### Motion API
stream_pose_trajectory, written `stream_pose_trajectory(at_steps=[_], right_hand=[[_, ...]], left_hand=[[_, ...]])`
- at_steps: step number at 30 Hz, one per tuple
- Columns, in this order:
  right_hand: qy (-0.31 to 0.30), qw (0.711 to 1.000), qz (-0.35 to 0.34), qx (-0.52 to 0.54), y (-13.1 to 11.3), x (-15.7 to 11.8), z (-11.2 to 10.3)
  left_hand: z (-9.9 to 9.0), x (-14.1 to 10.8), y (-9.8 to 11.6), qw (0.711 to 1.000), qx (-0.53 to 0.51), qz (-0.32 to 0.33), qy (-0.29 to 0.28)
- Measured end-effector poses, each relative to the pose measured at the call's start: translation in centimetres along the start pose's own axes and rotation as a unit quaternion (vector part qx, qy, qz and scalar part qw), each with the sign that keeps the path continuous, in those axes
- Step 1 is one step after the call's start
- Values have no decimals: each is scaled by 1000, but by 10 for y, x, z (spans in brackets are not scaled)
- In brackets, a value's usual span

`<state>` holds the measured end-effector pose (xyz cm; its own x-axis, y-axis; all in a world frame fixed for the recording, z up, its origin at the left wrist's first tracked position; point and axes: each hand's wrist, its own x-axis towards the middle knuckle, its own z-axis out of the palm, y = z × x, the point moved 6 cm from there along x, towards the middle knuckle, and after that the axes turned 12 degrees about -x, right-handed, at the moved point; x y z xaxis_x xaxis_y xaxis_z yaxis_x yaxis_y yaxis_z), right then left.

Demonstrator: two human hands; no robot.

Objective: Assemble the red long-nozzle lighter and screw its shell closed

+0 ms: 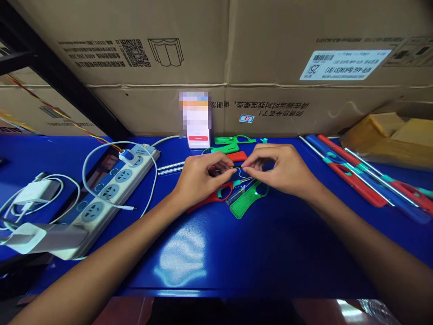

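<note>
My left hand [208,176] and my right hand [277,167] are close together over the middle of the blue table, each closed in a pinch. Between their fingertips is a small dark part [238,167] with a thin pale wire; its kind is too small to make out. Beneath the hands lie lighter pieces: a green handle shell [246,202], a red handle with a trigger loop [206,201], and a clear fuel tank [236,196]. Just behind are more green shells [230,148] and a red piece [238,156]. Metal tubes [171,167] lie by my left hand.
A phone [199,122] leans against the cardboard box [162,108] at the back. On the left are a power strip [111,194], white cables and a charger [37,192]. Several long-necked lighters [365,180] lie right, before an open carton [389,140].
</note>
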<state>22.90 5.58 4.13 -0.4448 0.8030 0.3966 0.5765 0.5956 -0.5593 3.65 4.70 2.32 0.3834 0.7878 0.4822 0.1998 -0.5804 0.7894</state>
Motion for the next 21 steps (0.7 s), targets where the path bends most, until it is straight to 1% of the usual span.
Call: stream_pose_trajectory(at_steps=[8,16,21], right_hand=[[-3,1000,1,-1,-1,1,2],[-19,999,17,21,7,2,4],[-6,1000,8,15,7,2,4]], left_hand=[[1,0,-2,1000,-2,3,-3],[1,0,-6,999,-33,-11,-6],[0,1,-9,998,-49,-26,3]])
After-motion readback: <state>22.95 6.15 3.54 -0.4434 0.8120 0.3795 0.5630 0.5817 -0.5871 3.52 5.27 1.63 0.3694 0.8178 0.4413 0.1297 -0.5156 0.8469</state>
